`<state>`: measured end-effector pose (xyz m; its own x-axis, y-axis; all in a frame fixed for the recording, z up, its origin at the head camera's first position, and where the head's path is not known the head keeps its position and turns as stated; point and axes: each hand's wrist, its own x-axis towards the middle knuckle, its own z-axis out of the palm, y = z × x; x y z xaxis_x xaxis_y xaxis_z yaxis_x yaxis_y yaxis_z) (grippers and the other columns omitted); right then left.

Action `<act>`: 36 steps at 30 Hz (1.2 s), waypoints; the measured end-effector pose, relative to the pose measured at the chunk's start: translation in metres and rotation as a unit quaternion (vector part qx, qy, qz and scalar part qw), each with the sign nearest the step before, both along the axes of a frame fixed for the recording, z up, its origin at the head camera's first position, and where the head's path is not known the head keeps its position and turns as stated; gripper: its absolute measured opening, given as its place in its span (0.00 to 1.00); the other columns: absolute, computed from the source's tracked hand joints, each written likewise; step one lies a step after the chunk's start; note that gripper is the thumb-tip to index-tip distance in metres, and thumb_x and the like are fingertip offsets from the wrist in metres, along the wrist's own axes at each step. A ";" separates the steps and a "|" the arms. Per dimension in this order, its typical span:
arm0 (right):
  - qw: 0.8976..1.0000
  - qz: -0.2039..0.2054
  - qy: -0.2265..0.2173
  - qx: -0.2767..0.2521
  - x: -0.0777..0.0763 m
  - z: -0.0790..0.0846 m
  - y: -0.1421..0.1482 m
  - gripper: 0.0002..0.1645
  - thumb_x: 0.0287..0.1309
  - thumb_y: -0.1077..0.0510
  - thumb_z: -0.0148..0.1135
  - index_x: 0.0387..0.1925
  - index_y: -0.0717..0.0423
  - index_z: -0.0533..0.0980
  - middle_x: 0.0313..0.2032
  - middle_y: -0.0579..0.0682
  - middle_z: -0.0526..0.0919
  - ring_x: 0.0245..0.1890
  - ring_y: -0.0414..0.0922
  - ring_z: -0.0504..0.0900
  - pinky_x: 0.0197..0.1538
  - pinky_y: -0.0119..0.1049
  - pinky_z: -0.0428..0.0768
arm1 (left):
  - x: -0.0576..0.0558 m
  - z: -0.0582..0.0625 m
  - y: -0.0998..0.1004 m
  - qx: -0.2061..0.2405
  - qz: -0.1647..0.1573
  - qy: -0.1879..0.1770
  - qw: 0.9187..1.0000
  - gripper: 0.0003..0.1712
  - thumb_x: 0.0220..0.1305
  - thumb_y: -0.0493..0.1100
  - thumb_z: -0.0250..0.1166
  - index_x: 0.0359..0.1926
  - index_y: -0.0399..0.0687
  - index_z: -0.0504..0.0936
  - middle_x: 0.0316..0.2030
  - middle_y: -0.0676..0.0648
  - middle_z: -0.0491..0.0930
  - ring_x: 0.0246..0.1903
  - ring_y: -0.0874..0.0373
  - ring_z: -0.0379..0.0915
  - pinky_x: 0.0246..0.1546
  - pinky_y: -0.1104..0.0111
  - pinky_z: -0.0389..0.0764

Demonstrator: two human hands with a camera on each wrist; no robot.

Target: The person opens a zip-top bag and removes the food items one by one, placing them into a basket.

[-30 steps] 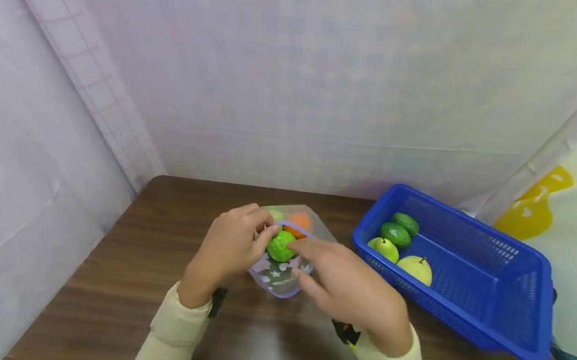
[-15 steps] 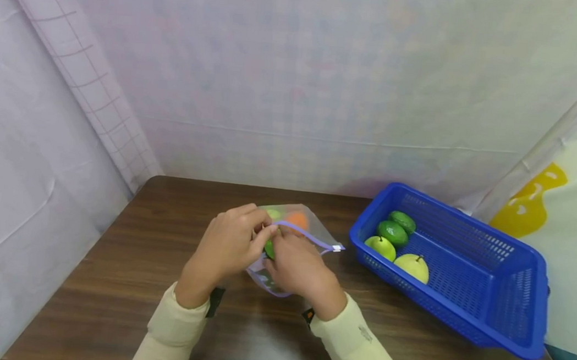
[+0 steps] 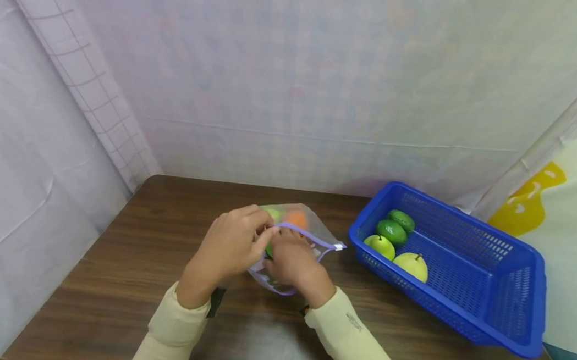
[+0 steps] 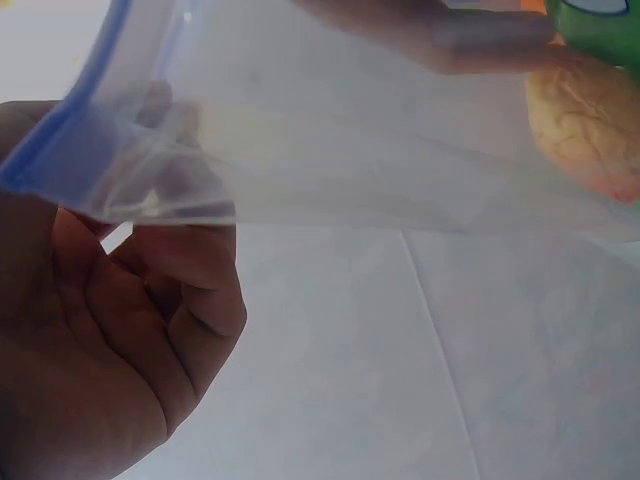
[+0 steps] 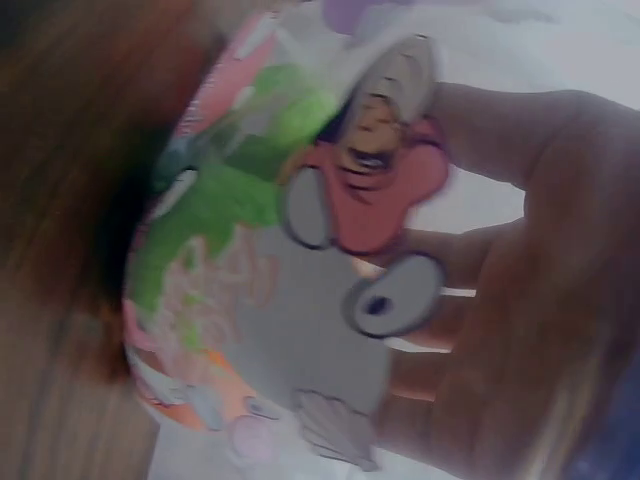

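A clear zip bag [image 3: 324, 227] with a purple slider edge and cartoon prints lies mouth toward me on the table. My left hand [image 3: 230, 242] pinches its left rim between thumb and fingers. Inside the mouth reaches my right hand [image 3: 295, 260], beside a knobbly green fruit [image 3: 268, 250] that is mostly covered. Deeper in the bag are an orange fruit [image 3: 296, 219] and a light green one [image 3: 272, 214]. A tan, wrinkled fruit [image 4: 585, 125] shows through the film in the left wrist view. Prints hide my right fingertips in the right wrist view.
At the right stands a blue basket [image 3: 488, 319] holding two avocados [image 3: 391, 231] and two pears [image 3: 412, 266] at its left end. The brown table [image 3: 128, 280] meets a pale curtain [image 3: 294, 92] at the back.
My right hand has moved left and deeper into the bag, covering most of the green fruit. The bag's slider has come into sight. My left hand keeps its pinch on the rim.
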<state>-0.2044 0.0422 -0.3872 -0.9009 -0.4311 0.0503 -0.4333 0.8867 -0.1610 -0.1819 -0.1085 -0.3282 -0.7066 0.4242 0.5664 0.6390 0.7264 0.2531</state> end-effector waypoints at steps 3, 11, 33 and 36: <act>1.000 -0.010 0.001 0.013 -0.004 -0.005 -0.001 0.35 0.59 0.46 0.68 0.63 0.59 0.73 0.58 0.58 0.79 0.60 0.57 0.76 0.63 0.53 0.75 | 0.000 -0.001 0.001 0.000 0.000 0.001 1.000 0.04 0.64 0.43 0.68 0.31 0.50 0.85 0.27 0.56 0.79 0.24 0.64 0.73 0.23 0.69 0.74; 0.999 -0.023 0.002 0.031 -0.014 -0.014 -0.003 0.35 0.56 0.45 0.71 0.61 0.57 0.75 0.55 0.57 0.81 0.55 0.56 0.80 0.57 0.51 0.79 | -0.001 -0.001 0.002 0.003 -0.004 0.015 1.000 0.04 0.63 0.43 0.69 0.31 0.51 0.85 0.26 0.56 0.77 0.22 0.65 0.71 0.22 0.69 0.73; 0.990 -0.077 -0.066 -0.095 -0.038 -0.040 -0.002 0.21 0.57 0.44 0.71 0.52 0.36 0.80 0.45 0.43 0.86 0.41 0.42 0.83 0.43 0.41 0.81 | -0.001 -0.002 0.001 -0.009 -0.003 -0.001 1.000 0.06 0.64 0.44 0.69 0.30 0.51 0.83 0.28 0.56 0.79 0.22 0.65 0.71 0.23 0.70 0.74; 0.991 -0.072 -0.067 -0.088 -0.037 -0.038 -0.002 0.23 0.55 0.43 0.72 0.54 0.35 0.79 0.46 0.43 0.86 0.42 0.42 0.83 0.44 0.41 0.81 | -0.001 -0.002 0.001 -0.009 -0.004 -0.004 1.000 0.06 0.64 0.44 0.69 0.30 0.51 0.84 0.29 0.56 0.80 0.23 0.65 0.72 0.23 0.70 0.74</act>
<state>-0.2411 0.0402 -0.4249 -0.9564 -0.2920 -0.0116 -0.2675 0.8908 -0.3673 -0.1829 -0.1080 -0.3297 -0.7075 0.4401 0.5529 0.6426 0.7262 0.2442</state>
